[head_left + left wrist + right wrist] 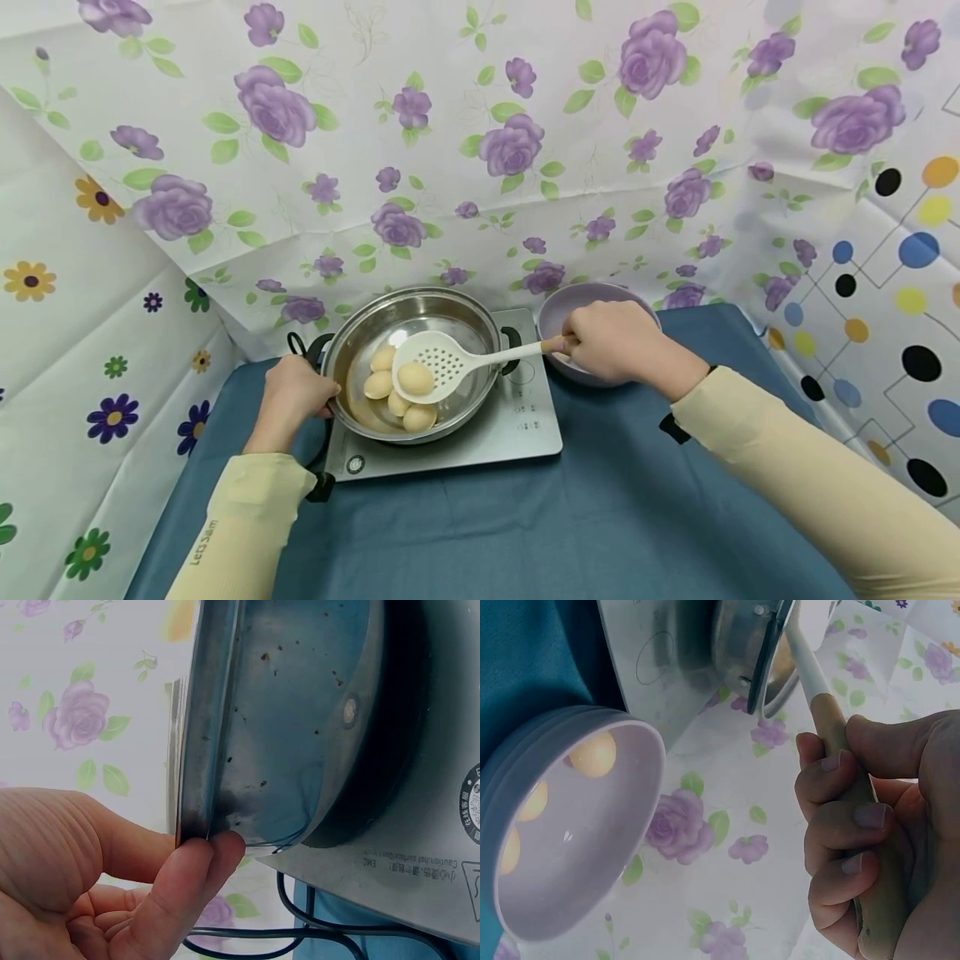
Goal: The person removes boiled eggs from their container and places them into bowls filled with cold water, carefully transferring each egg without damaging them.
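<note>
My right hand [611, 342] grips the wooden handle end of a white slotted spoon [497, 358]. One pale brown egg [416, 379] lies on the spoon's perforated head, above a steel pan [463, 323]. Several more eggs [419, 417] sit together inside the pan, on its near left side; the spoon partly covers some. At the pan's left edge, my left hand [288, 396] pinches the rim between thumb and fingers, as the left wrist view shows up close. A lilac bowl [592, 847] stands below the right hand, with three eggs [594, 754] visible inside.
Under the pan is a silver induction cooker [536, 417], on a blue tablecloth [510, 525]. Black cables [300, 930] run beside the cooker on the left. A black side handle [511, 346] juts from the pan toward the bowl. Flower-patterned sheets [465, 208] hang close behind.
</note>
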`<state>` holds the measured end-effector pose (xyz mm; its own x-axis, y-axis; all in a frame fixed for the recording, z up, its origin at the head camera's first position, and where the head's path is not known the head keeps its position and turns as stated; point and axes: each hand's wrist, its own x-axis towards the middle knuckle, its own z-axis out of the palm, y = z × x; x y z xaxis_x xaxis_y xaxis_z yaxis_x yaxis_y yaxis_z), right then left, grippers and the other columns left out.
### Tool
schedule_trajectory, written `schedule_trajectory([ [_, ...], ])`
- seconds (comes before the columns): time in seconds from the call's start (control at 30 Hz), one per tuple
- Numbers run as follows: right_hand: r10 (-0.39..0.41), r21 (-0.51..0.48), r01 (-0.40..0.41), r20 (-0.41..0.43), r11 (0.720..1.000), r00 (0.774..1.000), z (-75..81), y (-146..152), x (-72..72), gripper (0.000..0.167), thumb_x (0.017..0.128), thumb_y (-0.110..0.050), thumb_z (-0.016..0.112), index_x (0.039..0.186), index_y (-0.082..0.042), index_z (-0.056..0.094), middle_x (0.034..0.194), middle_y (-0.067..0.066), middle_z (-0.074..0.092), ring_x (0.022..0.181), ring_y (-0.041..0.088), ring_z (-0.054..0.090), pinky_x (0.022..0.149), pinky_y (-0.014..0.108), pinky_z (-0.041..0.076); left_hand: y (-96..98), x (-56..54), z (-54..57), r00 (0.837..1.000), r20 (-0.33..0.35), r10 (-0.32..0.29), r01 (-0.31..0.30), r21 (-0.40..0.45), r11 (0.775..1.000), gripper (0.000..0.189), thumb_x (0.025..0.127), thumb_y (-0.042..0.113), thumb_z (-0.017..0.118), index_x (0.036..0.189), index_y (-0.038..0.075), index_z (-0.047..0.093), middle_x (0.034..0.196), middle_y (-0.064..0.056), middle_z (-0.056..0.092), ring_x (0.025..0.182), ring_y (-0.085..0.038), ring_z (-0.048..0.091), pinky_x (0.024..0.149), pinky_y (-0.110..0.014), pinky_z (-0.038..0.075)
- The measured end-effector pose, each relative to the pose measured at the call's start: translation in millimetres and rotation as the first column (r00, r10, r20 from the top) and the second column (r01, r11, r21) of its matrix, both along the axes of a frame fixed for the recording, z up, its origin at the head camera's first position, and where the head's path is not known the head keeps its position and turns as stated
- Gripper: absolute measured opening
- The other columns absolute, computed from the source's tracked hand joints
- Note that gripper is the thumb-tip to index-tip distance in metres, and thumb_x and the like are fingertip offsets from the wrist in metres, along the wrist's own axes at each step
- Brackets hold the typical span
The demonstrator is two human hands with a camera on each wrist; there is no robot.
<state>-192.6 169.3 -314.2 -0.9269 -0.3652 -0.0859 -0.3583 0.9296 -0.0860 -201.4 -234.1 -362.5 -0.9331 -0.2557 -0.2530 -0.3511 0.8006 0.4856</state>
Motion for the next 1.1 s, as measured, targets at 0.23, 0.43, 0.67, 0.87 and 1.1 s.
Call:
schedule_trajectory([
  [0.23,-0.045,-0.033,0.045,0.025,0.998,0.999,9.8,7.5,1.1,0.028,0.094,-0.044,0.05,0.077,-0.031,0.068,0.051,-0.002,0.049,0.045,0.016,0.04,0.041,0.028,0.024,-0.9,-0.4,-0.9,1.0,-0.007,0.001,-0.001,-0.002,1.0,0.02,0.08,0.013,0.06,0.075,-0.004,0.069,0.05,-0.008,0.064,0.044,-0.016,0.063,0.047,-0.033,0.051],
  [0.43,-0.085,-0.058,0.088,0.048,0.994,0.995,17.8,15.5,2.8,0.031,0.093,-0.046,0.05,0.074,-0.029,0.068,0.052,-0.001,0.048,0.044,0.016,0.039,0.04,0.027,0.023,-1.8,0.1,-1.8,1.0,0.003,-0.001,0.001,0.001,1.0,0.02,0.08,0.014,0.06,0.076,-0.004,0.069,0.05,-0.008,0.064,0.045,-0.016,0.063,0.048,-0.032,0.051],
  [0.67,-0.115,-0.058,0.116,0.021,0.992,0.993,21.5,30.1,3.9,0.031,0.092,-0.046,0.051,0.074,-0.027,0.068,0.054,-0.001,0.049,0.045,0.016,0.04,0.041,0.028,0.025,-1.5,0.0,-0.7,1.0,0.0,0.003,-0.003,0.003,1.0,0.02,0.08,0.014,0.062,0.077,-0.004,0.069,0.051,-0.008,0.064,0.045,-0.015,0.064,0.049,-0.033,0.052],
  [0.87,-0.136,-0.066,0.137,0.014,0.988,0.991,23.6,44.5,4.9,0.029,0.093,-0.045,0.05,0.08,-0.027,0.068,0.055,0.0,0.05,0.046,0.017,0.041,0.041,0.029,0.026,-1.0,0.1,0.1,1.0,-0.004,0.006,-0.006,0.009,1.0,0.02,0.08,0.014,0.061,0.076,-0.004,0.069,0.051,-0.009,0.064,0.044,-0.016,0.063,0.048,-0.033,0.052],
  [1.1,-0.165,-0.074,0.166,0.022,0.983,0.986,26.5,60.4,7.4,0.027,0.094,-0.043,0.049,0.085,-0.027,0.07,0.056,0.0,0.051,0.049,0.017,0.045,0.043,0.03,0.03,-1.6,-0.2,-0.5,1.0,-0.001,0.004,-0.004,0.011,1.0,0.019,0.08,0.013,0.061,0.074,-0.003,0.069,0.05,-0.008,0.064,0.045,-0.016,0.064,0.048,-0.033,0.052],
])
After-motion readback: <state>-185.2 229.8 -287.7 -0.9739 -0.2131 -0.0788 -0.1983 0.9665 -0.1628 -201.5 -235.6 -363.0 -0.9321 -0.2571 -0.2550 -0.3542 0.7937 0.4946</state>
